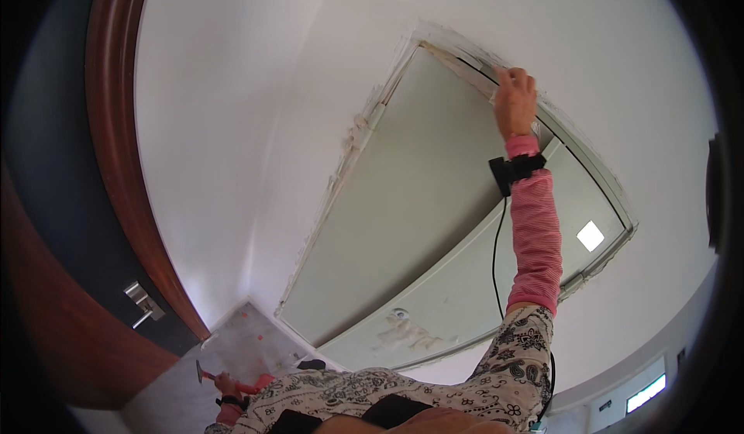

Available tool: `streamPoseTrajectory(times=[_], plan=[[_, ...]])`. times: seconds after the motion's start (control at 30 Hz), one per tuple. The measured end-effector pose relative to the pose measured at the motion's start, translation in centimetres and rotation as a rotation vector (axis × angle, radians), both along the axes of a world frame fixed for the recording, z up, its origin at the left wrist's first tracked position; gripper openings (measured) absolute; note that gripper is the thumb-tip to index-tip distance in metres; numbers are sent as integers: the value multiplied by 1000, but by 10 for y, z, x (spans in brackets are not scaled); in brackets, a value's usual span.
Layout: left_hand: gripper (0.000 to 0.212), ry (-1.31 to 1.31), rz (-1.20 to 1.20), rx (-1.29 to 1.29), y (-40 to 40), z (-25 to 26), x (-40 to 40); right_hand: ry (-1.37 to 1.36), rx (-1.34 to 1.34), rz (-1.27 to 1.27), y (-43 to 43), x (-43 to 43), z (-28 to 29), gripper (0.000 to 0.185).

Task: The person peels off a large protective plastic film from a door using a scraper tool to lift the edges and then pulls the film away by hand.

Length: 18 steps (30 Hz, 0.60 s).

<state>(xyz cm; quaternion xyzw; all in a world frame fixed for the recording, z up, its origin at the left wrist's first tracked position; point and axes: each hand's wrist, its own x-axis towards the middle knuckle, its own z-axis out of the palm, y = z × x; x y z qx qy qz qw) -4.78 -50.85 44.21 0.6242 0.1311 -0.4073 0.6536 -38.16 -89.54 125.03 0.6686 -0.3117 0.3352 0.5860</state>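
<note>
My right hand (516, 100) is raised to the top edge of a pale green panel door (430, 178) set in the white wall. Its fingers are curled on a loose strip of tan masking tape (453, 66), which runs to the top left corner of the frame. A pink striped sleeve and a black wrist strap with a cable are on that arm. Low on the left, my left hand (226, 385) grips a scraper (201, 372) with a wide blade and a reddish handle. Ragged white filler (356, 132) and torn film line the frame's left side.
At left is a dark door (70, 225) with a metal lever handle (144, 305) and a brown wooden frame (110, 85). The dusty floor (247, 341) bears small orange scraps. A thin black cable (495, 254) hangs from my right wrist. A bright window (646, 392) shows at lower right.
</note>
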Motion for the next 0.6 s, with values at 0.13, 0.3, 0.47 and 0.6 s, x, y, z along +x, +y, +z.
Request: streamPoseTrajectory(times=[0.13,0.3,0.47,0.6], plan=[[10,121,-47,-132,0,-44,15,-40,-81,-89,6,-14,17,19],[9,2,-101,-84,-33,-64,6,75,-69,-79,0,-31,28,17],[10,104,-147,-154,-34,-54,3,220,-23,-115,0,-33,30,8],[11,-3,-115,-20,-34,-44,-3,225,-30,-148,-7,-33,28,7]])
